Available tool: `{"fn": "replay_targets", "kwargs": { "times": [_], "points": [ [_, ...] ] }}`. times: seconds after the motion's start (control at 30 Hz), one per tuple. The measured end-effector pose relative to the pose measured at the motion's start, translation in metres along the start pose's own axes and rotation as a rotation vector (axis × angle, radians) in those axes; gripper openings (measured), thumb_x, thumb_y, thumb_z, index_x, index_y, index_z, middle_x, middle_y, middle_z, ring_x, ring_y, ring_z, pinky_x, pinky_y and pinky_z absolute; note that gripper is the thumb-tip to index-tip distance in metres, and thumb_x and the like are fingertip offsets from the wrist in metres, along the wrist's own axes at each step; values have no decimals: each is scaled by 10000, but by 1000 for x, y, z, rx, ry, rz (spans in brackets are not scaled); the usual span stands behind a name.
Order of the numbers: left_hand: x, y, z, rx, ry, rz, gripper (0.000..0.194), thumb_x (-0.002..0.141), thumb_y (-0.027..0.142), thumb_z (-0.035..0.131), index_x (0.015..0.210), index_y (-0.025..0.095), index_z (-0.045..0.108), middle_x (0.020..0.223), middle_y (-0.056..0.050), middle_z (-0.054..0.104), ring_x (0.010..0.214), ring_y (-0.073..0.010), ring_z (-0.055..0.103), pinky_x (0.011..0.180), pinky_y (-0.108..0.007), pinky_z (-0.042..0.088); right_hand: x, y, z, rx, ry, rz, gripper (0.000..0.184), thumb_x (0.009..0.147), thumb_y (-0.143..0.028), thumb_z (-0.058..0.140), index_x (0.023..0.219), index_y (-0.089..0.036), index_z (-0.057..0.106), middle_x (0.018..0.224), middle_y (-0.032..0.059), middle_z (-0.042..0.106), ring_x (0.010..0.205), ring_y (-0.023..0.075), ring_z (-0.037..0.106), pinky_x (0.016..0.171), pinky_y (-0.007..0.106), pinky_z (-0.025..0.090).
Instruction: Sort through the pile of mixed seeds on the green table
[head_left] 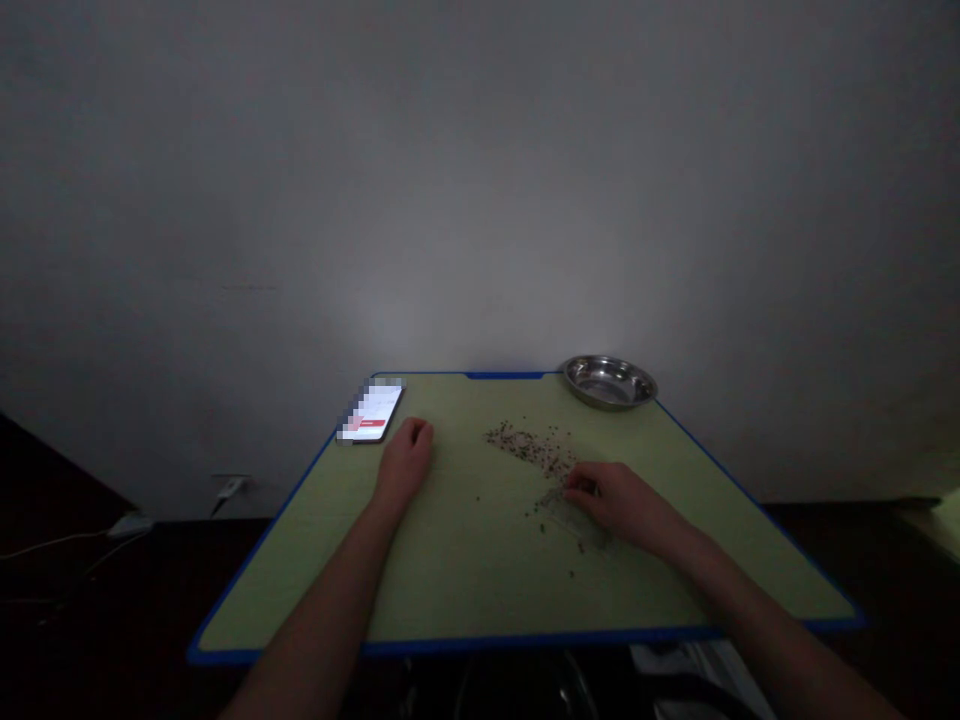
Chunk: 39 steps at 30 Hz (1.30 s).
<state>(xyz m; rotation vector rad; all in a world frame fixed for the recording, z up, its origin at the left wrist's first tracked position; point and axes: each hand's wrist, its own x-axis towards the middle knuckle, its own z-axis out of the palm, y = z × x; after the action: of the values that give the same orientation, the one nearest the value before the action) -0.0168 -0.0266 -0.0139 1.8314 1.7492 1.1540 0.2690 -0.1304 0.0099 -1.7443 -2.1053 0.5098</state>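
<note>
My left hand [407, 455] rests on the table as a loose fist, just right of a lit phone, and nothing shows in it. Toward the right, my right hand [611, 497] has thumb and fingertips pinched together. Anything between those fingertips is too small or hidden to make out. Below and beside them lies what looks like a clear plastic bag [570, 518], partly covered by the hand. A scatter of small dark and pale grains [529, 447] spreads on the tabletop up and left of my right fingers. A few single grains lie apart, nearer to me.
The yellow-green table [442, 590] has a blue rim and stands against a grey wall [480, 200]. At its back right corner sits a shiny metal bowl [609, 384]. The phone [375, 410] lies at the left edge. A white charger [231, 487] and cables are at the far left.
</note>
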Motion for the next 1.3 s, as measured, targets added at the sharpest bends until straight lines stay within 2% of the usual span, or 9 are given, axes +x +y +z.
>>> {"fn": "replay_targets", "kwargs": {
  "times": [0.37, 0.77, 1.03, 1.3],
  "points": [
    [-1, 0, 0, -1, -1, 2, 273, 818, 404, 380, 805, 189, 547, 788, -34, 624, 772, -187, 569, 699, -301, 418, 12, 1, 0, -27, -17, -38, 153, 814, -266, 541, 813, -184, 670, 804, 51, 696, 726, 185, 606, 628, 264, 406],
    [-2, 2, -2, 13, -15, -2, 268, 824, 401, 379, 805, 191, 544, 801, -33, 624, 785, -186, 569, 712, -302, 417, 45, -2, -12, -75, -164, -199, 93, 746, -246, 592, 747, -186, 663, 740, 30, 673, 656, 155, 580, 570, 240, 375],
    [-3, 2, -1, 22, -35, 11, 272, 830, 398, 372, 812, 186, 541, 796, -23, 606, 784, -180, 555, 711, -297, 409, 36, 2, -7, 38, -176, -165, 113, 773, -258, 580, 789, -179, 659, 729, 17, 663, 649, 140, 575, 576, 231, 374],
    [-3, 4, -1, 23, -28, 6, 263, 823, 395, 381, 793, 187, 539, 776, -17, 600, 767, -175, 549, 700, -293, 400, 32, -2, -4, -24, -100, -173, 128, 805, -266, 566, 819, -196, 672, 762, 24, 672, 677, 150, 573, 610, 247, 371]
  ]
}}
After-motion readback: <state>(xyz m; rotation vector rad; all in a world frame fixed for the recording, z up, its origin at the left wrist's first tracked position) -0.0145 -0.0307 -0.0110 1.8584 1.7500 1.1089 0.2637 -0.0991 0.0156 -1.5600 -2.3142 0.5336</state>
